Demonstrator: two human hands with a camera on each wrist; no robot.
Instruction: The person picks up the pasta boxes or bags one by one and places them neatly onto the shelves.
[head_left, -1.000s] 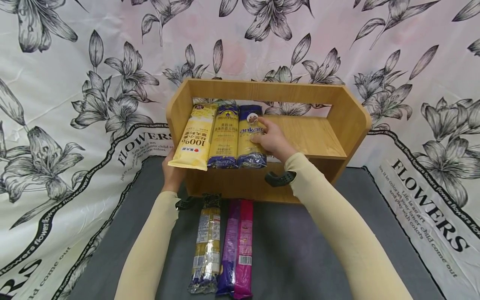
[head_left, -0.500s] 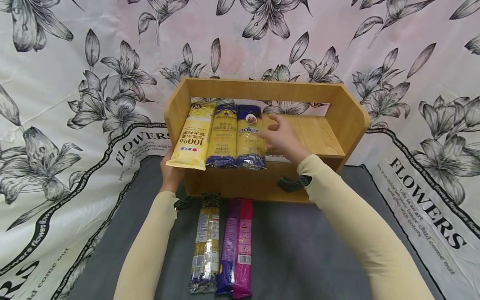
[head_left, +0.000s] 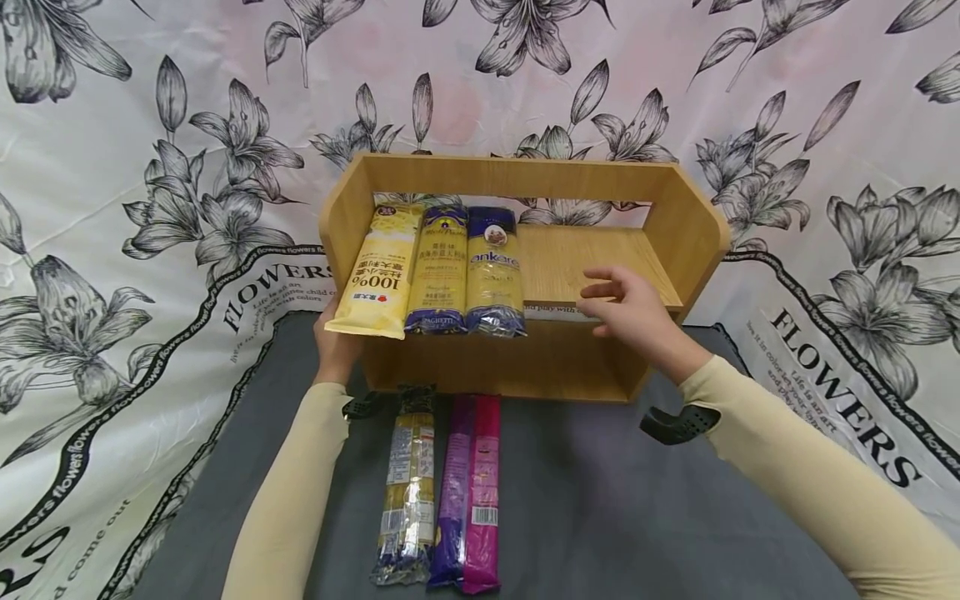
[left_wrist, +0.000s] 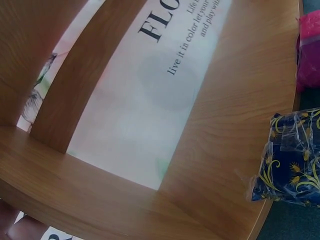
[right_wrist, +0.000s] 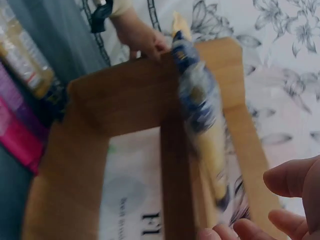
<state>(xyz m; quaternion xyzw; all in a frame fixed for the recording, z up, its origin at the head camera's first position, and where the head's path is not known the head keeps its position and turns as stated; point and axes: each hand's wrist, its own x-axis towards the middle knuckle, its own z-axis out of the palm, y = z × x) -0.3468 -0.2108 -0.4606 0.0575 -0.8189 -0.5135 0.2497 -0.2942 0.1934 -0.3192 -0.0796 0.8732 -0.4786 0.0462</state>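
Observation:
My left hand point(head_left: 335, 346) grips the left side panel of a small two-tier wooden shelf point(head_left: 607, 262); part of it is hidden behind a yellow pasta pack point(head_left: 382, 271). Beside this pack on the upper tier lie a yellow and blue spaghetti pack point(head_left: 438, 271) and a blue-topped "ankara" pasta pack point(head_left: 495, 271). All three stick out over the tier's front edge. My right hand point(head_left: 637, 317) is in the air in front of the shelf's right part, fingers spread loosely and holding nothing. The right wrist view shows its fingertips point(right_wrist: 285, 177) apart from the packs.
On the grey tabletop point(head_left: 600, 500) before the shelf lie a clear and gold pasta pack point(head_left: 408, 492) and a purple and pink pack point(head_left: 483, 492), side by side. Bare wood shows on the upper tier's right part. Flower-printed cloth point(head_left: 465, 108) hangs behind.
My right hand has let go of the "ankara" pack and drawn away to the right and toward me. The left hand stays at the shelf's side. The packs have kept their places.

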